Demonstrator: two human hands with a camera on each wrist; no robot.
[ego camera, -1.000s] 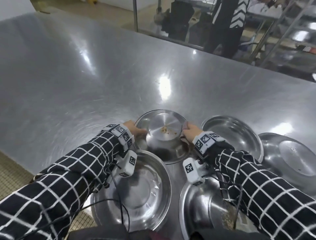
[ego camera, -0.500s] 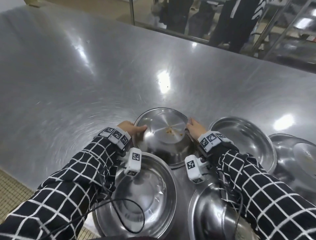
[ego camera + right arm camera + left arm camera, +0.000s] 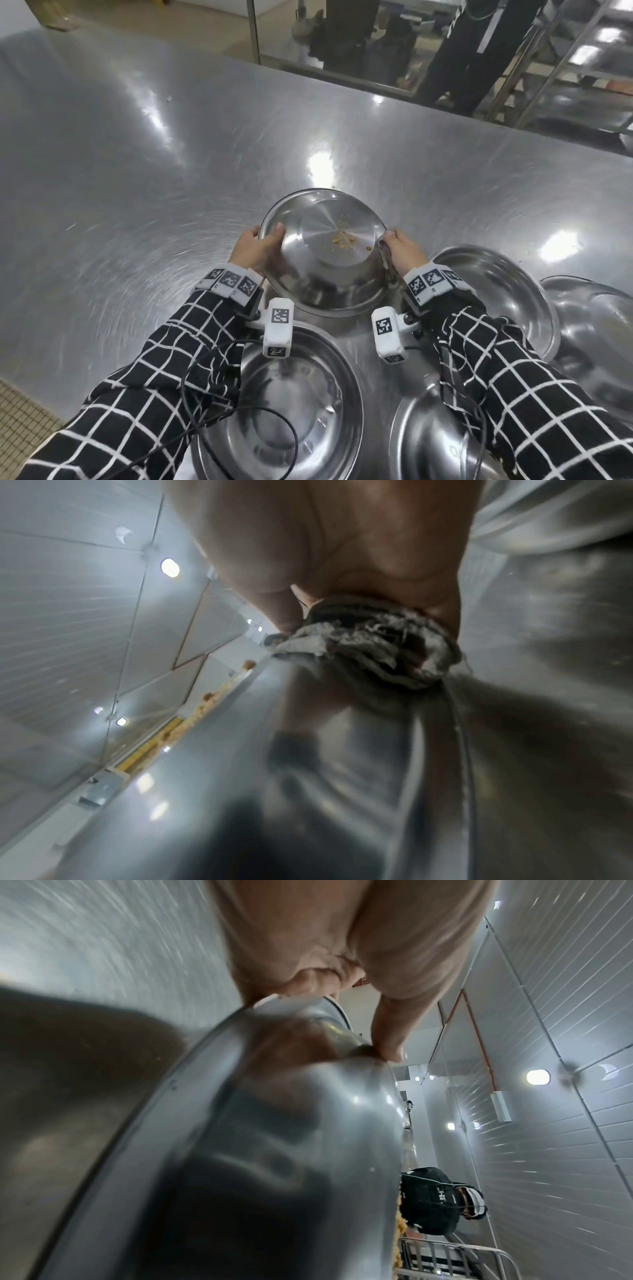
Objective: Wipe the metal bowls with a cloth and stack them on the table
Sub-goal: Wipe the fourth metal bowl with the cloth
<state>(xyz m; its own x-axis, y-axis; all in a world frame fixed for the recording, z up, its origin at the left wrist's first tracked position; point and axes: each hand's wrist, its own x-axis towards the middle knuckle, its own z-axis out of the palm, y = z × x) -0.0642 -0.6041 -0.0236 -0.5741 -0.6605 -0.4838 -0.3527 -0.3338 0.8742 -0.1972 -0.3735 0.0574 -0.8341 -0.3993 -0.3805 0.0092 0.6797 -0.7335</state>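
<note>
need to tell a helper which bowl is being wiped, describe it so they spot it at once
On the steel table, among several metal bowls, find the bowl tilted between both hands. Alone among them, it is upside down with yellowish crumbs on its flat base.

Black white-checked sleeves (image 3: 144,404), tag-marked wristbands (image 3: 230,280), white wrist cameras (image 3: 279,327)

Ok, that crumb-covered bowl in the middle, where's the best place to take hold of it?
By its thin rolled rim, from opposite sides, as now: the left hand pinches the left rim of the crumb-covered bowl, thumb inside, and the right hand holds the right rim with the cloth. Tilted, it probably needs both.
</note>
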